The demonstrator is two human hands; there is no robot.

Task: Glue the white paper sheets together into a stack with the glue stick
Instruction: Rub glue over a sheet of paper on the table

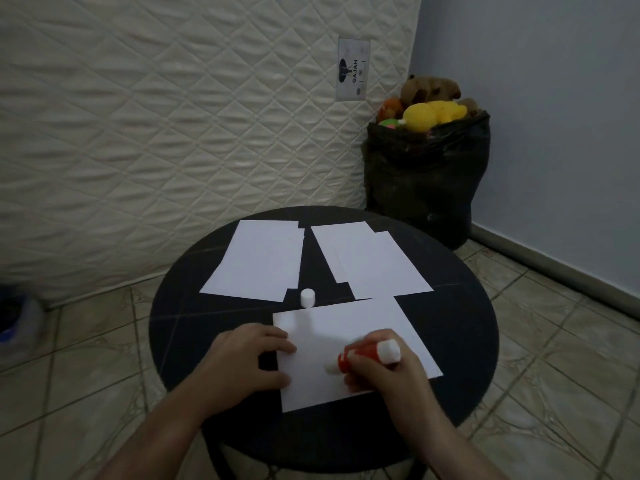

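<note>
A white paper sheet (349, 334) lies at the front of the round black table (460, 341). My right hand (384, 375) grips a red glue stick (363, 355), tilted with its white tip on the sheet. My left hand (242, 362) rests on the sheet's left edge, fingers and thumb spread flat. Behind lie two overlapping piles of white sheets, one at the back left (259, 261) and one at the back right (374, 261). The glue stick's white cap (307, 297) stands upright between the piles and the front sheet.
A quilted mattress (173, 133) leans upright behind the table. A black bag (426, 181) stuffed with soft toys stands in the corner by the blue wall. Tiled floor surrounds the table, with a blurred object (17, 323) at the far left.
</note>
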